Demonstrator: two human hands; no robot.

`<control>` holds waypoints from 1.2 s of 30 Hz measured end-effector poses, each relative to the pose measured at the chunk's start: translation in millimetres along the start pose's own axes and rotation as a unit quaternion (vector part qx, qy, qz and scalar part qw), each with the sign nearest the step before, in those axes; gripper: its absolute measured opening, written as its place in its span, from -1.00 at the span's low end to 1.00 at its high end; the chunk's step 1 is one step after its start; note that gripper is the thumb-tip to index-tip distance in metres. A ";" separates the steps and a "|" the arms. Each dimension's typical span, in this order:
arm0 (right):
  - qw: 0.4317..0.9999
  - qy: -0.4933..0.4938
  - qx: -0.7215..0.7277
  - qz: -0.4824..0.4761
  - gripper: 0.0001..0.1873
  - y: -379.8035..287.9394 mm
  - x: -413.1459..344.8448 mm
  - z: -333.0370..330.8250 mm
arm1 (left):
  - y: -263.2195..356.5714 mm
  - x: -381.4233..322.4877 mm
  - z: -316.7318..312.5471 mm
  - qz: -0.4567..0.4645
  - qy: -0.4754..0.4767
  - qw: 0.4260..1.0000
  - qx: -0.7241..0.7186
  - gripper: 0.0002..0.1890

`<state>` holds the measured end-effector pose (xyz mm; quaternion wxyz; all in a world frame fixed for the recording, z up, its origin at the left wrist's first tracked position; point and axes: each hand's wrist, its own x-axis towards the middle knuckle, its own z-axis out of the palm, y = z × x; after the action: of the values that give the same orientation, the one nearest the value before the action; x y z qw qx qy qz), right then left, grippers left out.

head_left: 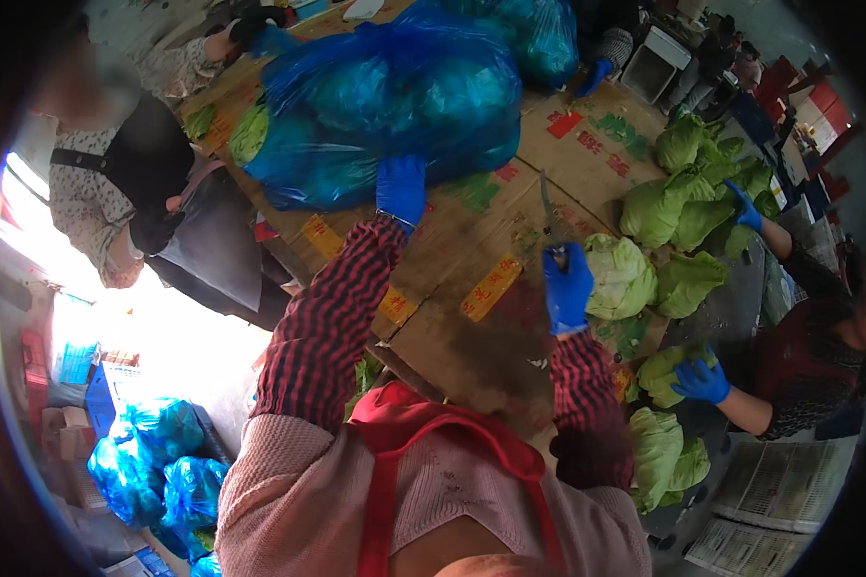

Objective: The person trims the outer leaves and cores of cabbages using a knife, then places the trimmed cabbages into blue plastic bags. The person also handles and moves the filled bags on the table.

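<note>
My left hand [402, 186], in a blue glove, is at the near side of a large blue plastic bag [397, 94] full of round heads of leafy vegetable. Its fingertips are hidden against the film, so its grip is unclear. My right hand [569, 288], gloved in blue too, is closed around the handle of a knife [545, 198]. The narrow blade points away from me over the cardboard-covered table [447, 346]. Just right of that hand sits a pale green cabbage [617, 278], with a loose outer leaf [689, 285] beside it.
A co-worker's gloved hands [701, 379] are among cabbages [682, 205] at the right. Another person [108, 180] stands at the left table edge. A second blue bag [541, 43] is at the far side. Tied blue bags [151, 461] lie low left; white crates [779, 483] are low right.
</note>
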<state>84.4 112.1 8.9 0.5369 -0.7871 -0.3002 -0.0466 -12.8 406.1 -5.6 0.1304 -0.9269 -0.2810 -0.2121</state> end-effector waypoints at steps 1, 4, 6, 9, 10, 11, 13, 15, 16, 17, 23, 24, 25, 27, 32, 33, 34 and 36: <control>0.999 -0.005 0.037 0.035 -0.85 -7.5 11.3 11.6 | 3.8 3.6 3.9 -0.003 0.022 1.000 -0.005 -0.58; 0.907 -0.117 0.352 0.198 -0.87 -26.8 37.6 54.8 | 9.1 -8.4 1.6 -0.005 -0.027 0.999 -0.018 -0.72; 0.824 -0.196 0.476 0.235 -0.87 -37.1 50.5 99.7 | 11.5 -26.5 -2.9 0.028 -0.057 0.997 -0.036 -0.74; 0.591 -0.317 0.707 0.226 -0.87 -55.3 58.8 155.0 | 15.7 -42.5 2.5 -0.028 -0.023 0.934 -0.355 -0.77; 0.478 -0.352 0.783 0.187 -0.86 -63.1 58.3 165.9 | 17.5 -45.8 8.8 -0.048 0.037 0.908 -0.415 -0.76; 0.536 -0.268 0.766 0.232 -0.85 -73.4 58.7 175.4 | 19.8 -48.2 17.1 -0.079 0.086 0.872 -0.475 -0.74; 0.615 -0.111 0.745 0.233 -0.82 -94.5 62.4 185.0 | 19.5 -61.9 35.5 -0.065 0.112 0.910 -0.395 -0.70; 0.573 -0.144 0.769 0.243 -0.72 -104.0 97.2 172.0 | 13.0 -89.6 51.9 -0.003 0.061 0.983 -0.173 -0.72; 0.545 -0.164 0.788 0.236 -0.68 -105.8 112.7 162.9 | 10.4 -107.4 59.1 -0.017 0.046 0.982 -0.182 -0.76; 0.570 -0.202 0.763 0.229 -0.65 -108.1 127.1 155.4 | 1.7 -122.5 64.9 -0.043 -0.020 0.970 -0.240 -0.80; 0.668 -0.251 0.632 0.304 -0.49 -135.4 178.4 121.3 | -35.7 -164.4 83.6 -0.074 -0.045 0.961 -0.263 -0.83; 0.678 -0.286 0.613 0.286 -0.50 -140.5 181.5 115.3 | -38.8 -162.5 81.8 -0.069 -0.065 0.960 -0.264 -0.81; 0.675 -0.285 0.602 0.317 -0.51 -143.2 180.8 109.6 | -39.2 -160.4 77.5 -0.067 -0.117 0.954 -0.269 -0.80; 0.663 -0.308 0.592 0.338 -0.54 -143.0 175.6 98.6 | -42.1 -150.4 60.5 -0.034 -0.072 0.953 -0.292 -0.70; 0.652 -0.300 0.642 0.269 -0.68 -120.2 149.2 99.5 | -27.2 -96.2 -23.0 -0.032 0.069 0.922 -0.380 -0.37; 0.631 -0.303 0.662 0.268 -0.71 -116.1 142.3 99.6 | -23.9 -73.4 -39.1 -0.031 0.160 0.913 -0.373 -0.28; 0.628 -0.313 0.670 0.244 -0.76 -113.7 135.3 100.5 | -17.5 -55.6 -56.9 -0.033 0.197 0.937 -0.286 -0.25; 0.663 -0.266 0.662 0.227 -0.84 -111.3 126.2 101.8 | -12.7 -6.3 -80.9 -0.002 0.203 0.969 -0.143 -0.22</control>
<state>103.8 281.4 107.1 0.8077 -0.2476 -0.1938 0.4988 -50.7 384.3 63.9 0.0499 -0.8731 -0.2171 -0.4338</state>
